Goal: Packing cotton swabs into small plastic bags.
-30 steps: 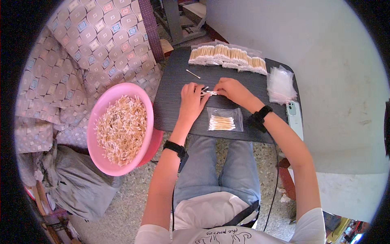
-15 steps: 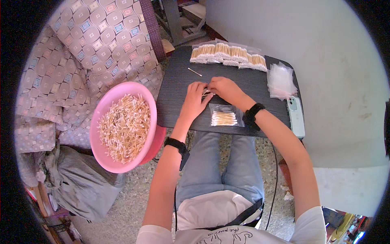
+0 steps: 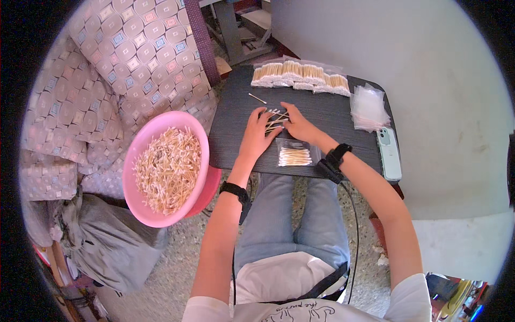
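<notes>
Several loose cotton swabs (image 3: 276, 121) lie in a fanned, crossing group on the dark table. My left hand (image 3: 257, 135) rests at their left ends, fingers and thumb spread around them. From the right, my right hand (image 3: 301, 129) reaches to the other ends, its thumb and forefinger apart. Just in front of the hands lies a clear plastic bag (image 3: 296, 144) with a row of cotton swabs (image 3: 295, 156) inside. One single swab (image 3: 257, 99) lies apart, beyond my left hand.
Filled swab packs (image 3: 300, 75) are stacked along the table's far edge. Flat clear bags (image 3: 370, 107) and a pale phone (image 3: 389, 154) lie at the right. A pink basin (image 3: 132, 177) full of loose swabs stands left of the table (image 3: 230, 115). A cable (image 3: 357, 231) hangs below my right wrist.
My right hand has opened from a pinch and shifted slightly right. The swabs between my hands are now more exposed and fanned out. The view has shifted slightly.
</notes>
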`<action>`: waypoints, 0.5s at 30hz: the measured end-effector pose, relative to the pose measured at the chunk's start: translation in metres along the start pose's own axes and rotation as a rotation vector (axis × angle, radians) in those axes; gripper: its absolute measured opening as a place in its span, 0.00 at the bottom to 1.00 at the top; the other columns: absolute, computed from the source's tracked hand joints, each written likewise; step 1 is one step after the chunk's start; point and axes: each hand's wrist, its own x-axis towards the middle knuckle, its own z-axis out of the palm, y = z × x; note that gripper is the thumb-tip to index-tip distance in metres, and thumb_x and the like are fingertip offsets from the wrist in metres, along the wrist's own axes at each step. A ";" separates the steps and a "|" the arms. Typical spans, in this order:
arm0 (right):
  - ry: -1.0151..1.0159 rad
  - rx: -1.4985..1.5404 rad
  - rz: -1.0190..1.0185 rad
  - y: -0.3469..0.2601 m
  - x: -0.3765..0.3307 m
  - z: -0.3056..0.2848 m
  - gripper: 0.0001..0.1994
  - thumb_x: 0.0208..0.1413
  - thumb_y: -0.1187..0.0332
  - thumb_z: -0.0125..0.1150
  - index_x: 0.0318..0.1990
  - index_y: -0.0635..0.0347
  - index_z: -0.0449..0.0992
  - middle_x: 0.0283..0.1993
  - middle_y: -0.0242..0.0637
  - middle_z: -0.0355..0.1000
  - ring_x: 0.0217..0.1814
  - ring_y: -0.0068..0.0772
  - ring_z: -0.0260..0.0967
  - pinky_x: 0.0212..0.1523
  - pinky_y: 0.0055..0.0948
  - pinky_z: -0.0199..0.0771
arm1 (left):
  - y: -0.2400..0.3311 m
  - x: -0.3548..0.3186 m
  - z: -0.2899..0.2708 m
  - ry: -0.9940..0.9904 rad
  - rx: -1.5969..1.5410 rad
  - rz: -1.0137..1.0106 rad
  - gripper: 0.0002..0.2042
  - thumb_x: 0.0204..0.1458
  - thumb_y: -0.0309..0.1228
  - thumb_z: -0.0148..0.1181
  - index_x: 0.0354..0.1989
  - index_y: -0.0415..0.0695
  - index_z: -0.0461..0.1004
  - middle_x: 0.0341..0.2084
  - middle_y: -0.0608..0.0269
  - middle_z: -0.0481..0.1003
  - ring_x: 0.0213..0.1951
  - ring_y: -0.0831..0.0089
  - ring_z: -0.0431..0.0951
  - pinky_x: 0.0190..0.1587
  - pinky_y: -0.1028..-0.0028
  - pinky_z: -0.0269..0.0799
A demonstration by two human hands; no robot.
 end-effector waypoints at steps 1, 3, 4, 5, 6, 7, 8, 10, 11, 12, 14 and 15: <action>-0.010 0.047 0.008 -0.003 0.000 0.001 0.27 0.54 0.76 0.47 0.62 0.64 0.49 0.61 0.47 0.53 0.64 0.42 0.50 0.62 0.31 0.52 | 0.001 0.000 0.001 -0.010 -0.012 0.001 0.23 0.43 0.35 0.65 0.47 0.38 0.67 0.50 0.48 0.64 0.52 0.51 0.65 0.53 0.62 0.64; -0.026 0.102 0.006 -0.018 0.004 0.002 0.28 0.53 0.77 0.47 0.62 0.64 0.49 0.61 0.47 0.53 0.64 0.42 0.50 0.62 0.30 0.52 | 0.000 0.000 -0.003 -0.017 -0.010 -0.002 0.24 0.43 0.34 0.65 0.48 0.38 0.66 0.50 0.49 0.64 0.51 0.52 0.66 0.52 0.63 0.64; -0.086 0.289 0.046 -0.025 0.006 0.002 0.28 0.52 0.77 0.48 0.62 0.64 0.50 0.61 0.47 0.53 0.64 0.42 0.51 0.62 0.31 0.52 | 0.001 -0.001 -0.004 -0.001 -0.021 0.011 0.24 0.43 0.32 0.64 0.48 0.38 0.65 0.49 0.50 0.64 0.50 0.53 0.67 0.51 0.63 0.65; -0.141 0.470 0.093 -0.024 0.006 0.000 0.29 0.50 0.78 0.49 0.62 0.65 0.51 0.62 0.47 0.53 0.64 0.42 0.51 0.62 0.31 0.52 | 0.005 0.000 -0.004 0.012 -0.041 0.029 0.24 0.43 0.30 0.64 0.49 0.39 0.64 0.48 0.52 0.65 0.49 0.54 0.68 0.50 0.64 0.66; -0.138 0.470 0.094 -0.022 0.007 -0.003 0.29 0.50 0.78 0.49 0.62 0.65 0.51 0.62 0.47 0.53 0.64 0.42 0.51 0.62 0.31 0.52 | 0.008 0.002 -0.004 0.010 -0.042 0.031 0.24 0.43 0.30 0.64 0.49 0.39 0.64 0.48 0.52 0.65 0.49 0.54 0.68 0.50 0.64 0.66; -0.117 0.281 -0.017 -0.020 0.007 -0.006 0.30 0.48 0.78 0.51 0.62 0.64 0.52 0.62 0.48 0.53 0.64 0.43 0.51 0.62 0.33 0.51 | 0.011 0.003 -0.005 -0.003 -0.076 0.009 0.23 0.42 0.28 0.64 0.48 0.38 0.64 0.46 0.51 0.66 0.48 0.53 0.69 0.49 0.64 0.66; -0.097 0.092 -0.128 -0.017 0.007 -0.008 0.32 0.46 0.77 0.53 0.61 0.64 0.53 0.61 0.48 0.54 0.64 0.44 0.51 0.63 0.34 0.51 | 0.012 0.003 -0.006 -0.017 -0.108 -0.015 0.23 0.42 0.27 0.63 0.47 0.38 0.64 0.44 0.51 0.66 0.46 0.52 0.69 0.48 0.64 0.67; -0.080 -0.019 -0.249 -0.011 0.006 -0.009 0.31 0.42 0.76 0.56 0.59 0.66 0.56 0.59 0.50 0.57 0.62 0.48 0.53 0.62 0.36 0.53 | 0.015 0.004 -0.007 -0.007 -0.138 0.003 0.22 0.42 0.26 0.63 0.47 0.38 0.64 0.43 0.52 0.66 0.45 0.52 0.70 0.48 0.64 0.66; -0.065 -0.128 -0.373 -0.013 0.005 -0.008 0.31 0.39 0.75 0.59 0.56 0.67 0.59 0.56 0.53 0.59 0.61 0.53 0.54 0.61 0.38 0.55 | 0.015 0.004 -0.008 0.004 -0.165 0.017 0.21 0.42 0.24 0.62 0.46 0.38 0.64 0.42 0.53 0.66 0.44 0.53 0.70 0.47 0.64 0.66; -0.068 -0.126 -0.374 -0.015 0.004 -0.008 0.31 0.39 0.75 0.59 0.56 0.67 0.59 0.56 0.53 0.59 0.61 0.53 0.54 0.61 0.38 0.55 | 0.015 0.003 -0.010 0.004 -0.164 0.014 0.21 0.42 0.24 0.62 0.46 0.38 0.64 0.42 0.53 0.66 0.44 0.53 0.70 0.47 0.64 0.66; -0.095 -0.271 -0.345 -0.017 0.001 -0.010 0.32 0.37 0.76 0.61 0.56 0.67 0.59 0.55 0.52 0.61 0.58 0.54 0.56 0.60 0.39 0.57 | 0.016 0.003 -0.012 0.006 -0.175 0.005 0.21 0.41 0.23 0.62 0.46 0.38 0.64 0.42 0.52 0.66 0.44 0.54 0.70 0.47 0.65 0.66; -0.095 -0.272 -0.346 -0.018 0.001 -0.011 0.32 0.37 0.76 0.61 0.56 0.67 0.59 0.55 0.52 0.61 0.58 0.54 0.56 0.60 0.39 0.57 | 0.017 0.003 -0.012 0.007 -0.176 0.006 0.21 0.41 0.23 0.62 0.46 0.38 0.64 0.42 0.52 0.66 0.44 0.54 0.70 0.47 0.65 0.66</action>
